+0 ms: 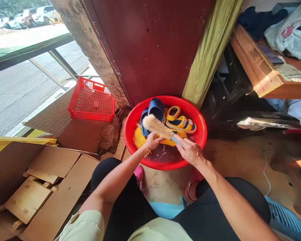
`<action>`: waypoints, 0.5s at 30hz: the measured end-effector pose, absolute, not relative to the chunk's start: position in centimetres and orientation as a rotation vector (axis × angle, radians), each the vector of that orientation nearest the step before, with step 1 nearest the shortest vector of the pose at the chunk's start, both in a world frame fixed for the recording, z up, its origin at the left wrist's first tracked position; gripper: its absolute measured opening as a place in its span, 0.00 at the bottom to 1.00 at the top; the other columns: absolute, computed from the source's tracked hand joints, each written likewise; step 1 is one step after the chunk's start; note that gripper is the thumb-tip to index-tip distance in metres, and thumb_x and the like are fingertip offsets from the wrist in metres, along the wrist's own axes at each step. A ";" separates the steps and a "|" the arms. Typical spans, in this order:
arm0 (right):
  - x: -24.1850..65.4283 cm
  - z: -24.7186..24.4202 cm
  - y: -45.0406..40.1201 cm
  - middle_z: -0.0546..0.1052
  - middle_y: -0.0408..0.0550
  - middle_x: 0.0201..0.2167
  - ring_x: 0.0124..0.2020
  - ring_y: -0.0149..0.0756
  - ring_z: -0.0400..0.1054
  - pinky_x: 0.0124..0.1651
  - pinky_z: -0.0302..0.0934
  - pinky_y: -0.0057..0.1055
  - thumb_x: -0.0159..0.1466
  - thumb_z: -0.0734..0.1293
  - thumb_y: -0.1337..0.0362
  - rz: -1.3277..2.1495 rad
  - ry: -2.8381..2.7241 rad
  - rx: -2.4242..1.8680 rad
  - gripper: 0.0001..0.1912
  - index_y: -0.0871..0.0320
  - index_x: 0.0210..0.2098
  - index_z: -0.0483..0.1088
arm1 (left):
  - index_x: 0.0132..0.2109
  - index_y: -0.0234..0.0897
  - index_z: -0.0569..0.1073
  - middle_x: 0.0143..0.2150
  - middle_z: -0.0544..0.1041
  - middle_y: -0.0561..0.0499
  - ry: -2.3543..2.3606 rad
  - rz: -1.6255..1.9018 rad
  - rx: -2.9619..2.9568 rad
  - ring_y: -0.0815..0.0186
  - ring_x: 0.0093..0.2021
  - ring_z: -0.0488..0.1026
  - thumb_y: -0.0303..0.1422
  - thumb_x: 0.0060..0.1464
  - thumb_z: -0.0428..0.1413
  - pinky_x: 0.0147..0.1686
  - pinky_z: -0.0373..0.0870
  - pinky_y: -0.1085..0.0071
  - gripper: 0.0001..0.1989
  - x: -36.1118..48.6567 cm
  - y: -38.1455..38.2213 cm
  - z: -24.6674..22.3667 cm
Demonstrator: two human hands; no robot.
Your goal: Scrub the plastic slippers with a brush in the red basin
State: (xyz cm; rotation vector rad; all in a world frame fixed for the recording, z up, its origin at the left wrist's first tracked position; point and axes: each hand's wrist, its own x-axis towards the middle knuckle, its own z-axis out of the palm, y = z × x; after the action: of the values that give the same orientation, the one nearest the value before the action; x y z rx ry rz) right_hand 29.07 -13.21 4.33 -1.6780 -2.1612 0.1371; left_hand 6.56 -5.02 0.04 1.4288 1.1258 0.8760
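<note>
A red basin (203, 134) holds some water and several shoes. My right hand (192, 152) is closed around the grey-blue handle of a brush (157, 125), whose pale bristles lie over the shoes. My left hand (153, 142) is closed on a yellow shoe (167, 142), partly hidden under the brush. Left of that hand rests a yellow sole (139, 138). Blue slippers (156, 108) lean at the back left of the basin, and a yellow and blue sandal (182, 124) lies at its right side.
A red crate (92, 102) stands left of the basin, with a brown cloth (110, 137) beside it. An open cardboard box (72, 180) is at the lower left. Behind the basin are a dark red door (150, 50) and a greenish curtain (208, 53). A wooden shelf (266, 67) juts in at right.
</note>
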 end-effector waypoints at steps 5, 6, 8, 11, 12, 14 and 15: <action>31.8 2.5 -12.9 0.81 0.48 0.42 0.37 0.43 0.77 0.33 0.67 0.32 0.70 0.59 0.56 0.053 -2.110 -1.920 0.27 0.45 0.68 0.61 | 0.52 0.35 0.75 0.44 0.81 0.46 1.007 1.004 1.150 0.56 0.43 0.78 0.44 0.42 0.69 0.42 0.76 0.63 0.31 4.6 -5.1 2.3; 32.5 2.3 -12.7 0.81 0.49 0.43 0.36 0.43 0.77 0.33 0.67 0.33 0.70 0.59 0.57 0.056 -2.070 -1.984 0.27 0.46 0.68 0.61 | 0.54 0.35 0.75 0.44 0.81 0.46 1.010 1.018 1.119 0.57 0.43 0.78 0.44 0.42 0.69 0.41 0.76 0.64 0.32 4.2 -5.0 2.7; 33.0 2.3 -12.7 0.81 0.51 0.43 0.35 0.44 0.76 0.32 0.67 0.34 0.70 0.59 0.57 0.068 -2.002 -2.064 0.27 0.48 0.68 0.62 | 0.53 0.36 0.75 0.45 0.81 0.46 1.035 1.030 1.090 0.57 0.43 0.78 0.43 0.41 0.69 0.41 0.76 0.65 0.32 3.6 -4.9 3.2; 31.6 2.8 -13.1 0.81 0.51 0.44 0.37 0.43 0.76 0.34 0.68 0.33 0.70 0.58 0.56 0.077 -2.045 -1.955 0.28 0.49 0.69 0.60 | 0.53 0.35 0.76 0.46 0.81 0.44 1.063 1.026 1.040 0.56 0.44 0.78 0.44 0.42 0.69 0.39 0.77 0.65 0.31 3.5 -4.8 3.2; 30.9 3.0 -13.2 0.81 0.50 0.43 0.37 0.42 0.77 0.35 0.68 0.32 0.70 0.58 0.56 0.075 -2.097 -1.891 0.28 0.47 0.69 0.60 | 0.52 0.35 0.76 0.46 0.81 0.44 1.068 1.034 1.012 0.55 0.44 0.78 0.45 0.42 0.69 0.37 0.77 0.66 0.31 3.5 -4.8 3.1; 30.1 3.2 -13.0 0.80 0.48 0.43 0.37 0.40 0.76 0.35 0.67 0.31 0.70 0.58 0.56 0.066 -2.188 -1.818 0.28 0.44 0.69 0.59 | 0.51 0.35 0.76 0.46 0.80 0.44 1.078 1.076 0.954 0.56 0.43 0.78 0.45 0.42 0.69 0.35 0.78 0.66 0.31 3.5 -4.7 3.1; 30.3 3.2 -12.8 0.81 0.48 0.43 0.36 0.40 0.76 0.34 0.67 0.30 0.70 0.59 0.56 0.056 -2.200 -1.835 0.27 0.43 0.68 0.60 | 0.51 0.35 0.76 0.46 0.80 0.44 1.090 1.106 0.929 0.56 0.43 0.78 0.45 0.42 0.69 0.34 0.79 0.66 0.31 3.4 -4.6 3.2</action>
State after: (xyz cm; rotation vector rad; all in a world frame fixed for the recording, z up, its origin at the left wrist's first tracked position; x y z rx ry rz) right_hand 30.28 -12.81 3.23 -1.8347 -2.1997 0.0557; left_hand 3.40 -4.58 3.24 0.9286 1.0904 1.1063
